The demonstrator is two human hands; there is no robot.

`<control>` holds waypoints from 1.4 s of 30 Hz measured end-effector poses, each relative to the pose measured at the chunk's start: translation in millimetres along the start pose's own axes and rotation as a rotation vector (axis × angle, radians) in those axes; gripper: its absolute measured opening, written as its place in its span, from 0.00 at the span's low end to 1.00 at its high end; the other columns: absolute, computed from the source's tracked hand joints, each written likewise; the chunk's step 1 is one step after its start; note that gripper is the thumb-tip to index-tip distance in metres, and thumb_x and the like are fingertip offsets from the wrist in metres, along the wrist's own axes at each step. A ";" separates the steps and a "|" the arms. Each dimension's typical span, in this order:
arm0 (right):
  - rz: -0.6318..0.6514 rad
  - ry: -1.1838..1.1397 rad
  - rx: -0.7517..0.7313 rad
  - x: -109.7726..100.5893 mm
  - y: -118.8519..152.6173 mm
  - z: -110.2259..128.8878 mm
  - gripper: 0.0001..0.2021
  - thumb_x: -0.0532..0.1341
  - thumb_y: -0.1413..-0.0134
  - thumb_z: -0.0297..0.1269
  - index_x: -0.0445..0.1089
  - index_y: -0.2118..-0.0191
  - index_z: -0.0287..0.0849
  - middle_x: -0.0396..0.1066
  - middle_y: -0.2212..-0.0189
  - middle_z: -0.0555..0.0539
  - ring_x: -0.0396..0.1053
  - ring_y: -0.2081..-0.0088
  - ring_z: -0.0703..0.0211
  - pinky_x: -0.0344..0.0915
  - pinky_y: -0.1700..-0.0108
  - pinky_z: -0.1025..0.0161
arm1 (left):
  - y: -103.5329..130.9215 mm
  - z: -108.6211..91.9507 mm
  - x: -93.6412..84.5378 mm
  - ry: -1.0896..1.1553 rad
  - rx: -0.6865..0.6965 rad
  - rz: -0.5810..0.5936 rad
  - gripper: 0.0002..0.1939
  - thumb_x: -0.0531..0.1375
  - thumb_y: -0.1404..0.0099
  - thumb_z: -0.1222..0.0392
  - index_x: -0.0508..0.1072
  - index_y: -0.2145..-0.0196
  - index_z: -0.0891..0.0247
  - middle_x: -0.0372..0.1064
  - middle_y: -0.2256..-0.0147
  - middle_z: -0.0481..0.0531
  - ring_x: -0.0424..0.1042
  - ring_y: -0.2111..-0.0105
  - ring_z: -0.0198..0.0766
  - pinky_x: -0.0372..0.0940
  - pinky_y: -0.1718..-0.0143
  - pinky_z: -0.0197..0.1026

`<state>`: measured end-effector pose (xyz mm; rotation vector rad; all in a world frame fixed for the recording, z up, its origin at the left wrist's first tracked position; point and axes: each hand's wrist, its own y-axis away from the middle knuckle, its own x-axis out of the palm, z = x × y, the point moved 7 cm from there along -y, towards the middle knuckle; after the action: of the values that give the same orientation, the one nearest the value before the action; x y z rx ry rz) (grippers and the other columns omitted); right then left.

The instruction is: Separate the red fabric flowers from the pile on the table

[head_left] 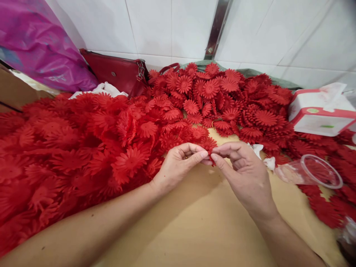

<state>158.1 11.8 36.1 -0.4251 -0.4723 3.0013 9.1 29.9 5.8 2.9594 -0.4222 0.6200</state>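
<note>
Near the middle of the view, a small red flower piece (pixel 209 144) is pinched between both hands. My left hand (pixel 182 163) holds its left side with thumb and fingers pressed together. From the right, my right hand (pixel 244 172) grips the other side between thumb and index finger, its other fingers curled. The fingertips of the two hands almost meet and cover part of the piece. Just behind them, red petals of a heap (pixel 208 89) reach close to the fingers. A larger mass of red flowers (pixel 130 159) spreads to the left, beside my left forearm.
The tan table (pixel 194 218) lies below my hands. At the right are a clear plastic cup (pixel 319 170) on its side, crumpled tissue and a tissue box (pixel 319 115). A red purse (pixel 114 70) and purple bag (pixel 47 44) stand back left, near the tiled wall (pixel 191 29).
</note>
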 end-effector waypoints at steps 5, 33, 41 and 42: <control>-0.016 0.297 -0.187 -2.7 2.7 14.7 0.04 0.64 0.39 0.34 0.77 0.59 0.49 0.81 0.62 0.51 0.77 0.59 0.59 0.74 0.52 0.59 | 0.9 -2.2 2.2 -0.041 0.042 0.046 0.10 0.68 0.36 0.56 0.80 0.67 0.66 0.79 0.70 0.50 0.77 0.67 0.34 0.71 0.57 0.36; -0.239 -0.420 0.125 -40.9 -25.0 -39.4 0.06 0.68 0.46 0.38 0.69 0.68 0.48 0.70 0.69 0.54 0.70 0.68 0.62 0.70 0.60 0.61 | -4.6 4.3 -17.4 0.120 0.092 -0.160 0.11 0.66 0.35 0.53 0.71 0.65 0.63 0.69 0.65 0.46 0.69 0.64 0.32 0.66 0.53 0.36; -0.115 -0.414 0.228 -23.1 -20.0 -34.8 0.07 0.67 0.46 0.40 0.69 0.68 0.47 0.71 0.69 0.52 0.69 0.69 0.63 0.68 0.65 0.64 | -0.7 8.3 -26.9 0.087 0.056 -0.296 0.10 0.61 0.35 0.58 0.62 0.69 0.60 0.60 0.76 0.40 0.63 0.78 0.28 0.59 0.73 0.31; -0.103 -0.426 0.240 -21.1 -19.3 -34.4 0.07 0.67 0.46 0.40 0.69 0.68 0.47 0.71 0.69 0.52 0.69 0.69 0.63 0.68 0.65 0.64 | -1.0 8.9 -26.3 0.061 0.056 -0.287 0.09 0.61 0.35 0.58 0.62 0.67 0.59 0.59 0.77 0.38 0.64 0.78 0.27 0.59 0.72 0.31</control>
<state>188.6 37.7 16.2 0.2526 -0.1443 2.9885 -10.3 36.1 -13.0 2.9619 0.0268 0.6933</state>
